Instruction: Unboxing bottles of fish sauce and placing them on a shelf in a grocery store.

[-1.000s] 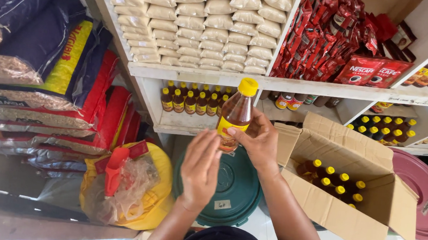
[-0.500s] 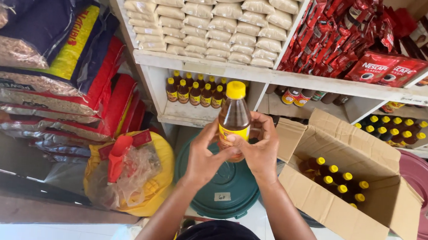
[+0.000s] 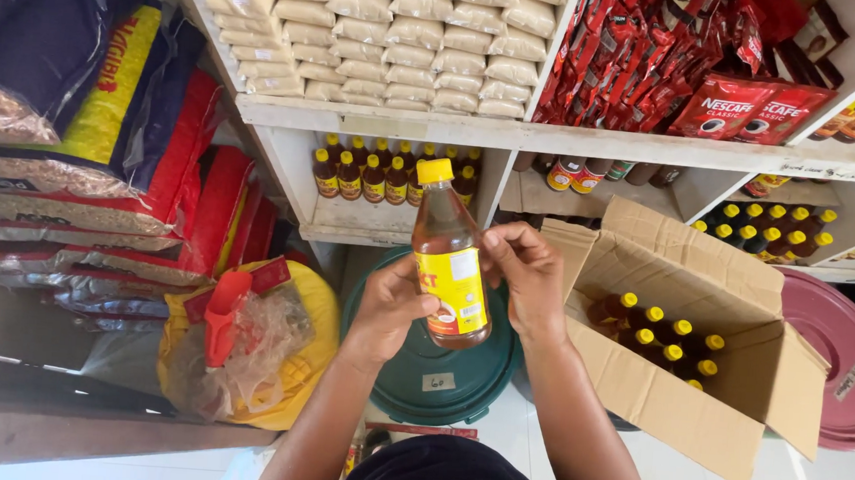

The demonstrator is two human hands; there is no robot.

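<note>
Beyond both hands stands a white shelf unit, its lower bay lined with yellow-capped bottles. Right of the right hand sits an open cardboard box with more of the same bottles inside; under the hands lies a green bin lid. The left hand cups the bottle of amber liquid low on its side, while the right hand pinches its yellow label from the other side — upright, lifted between box and shelf. The step looks like shelving stock — the bottle is out of the box and needs carrying forward into the lower bay.
</note>
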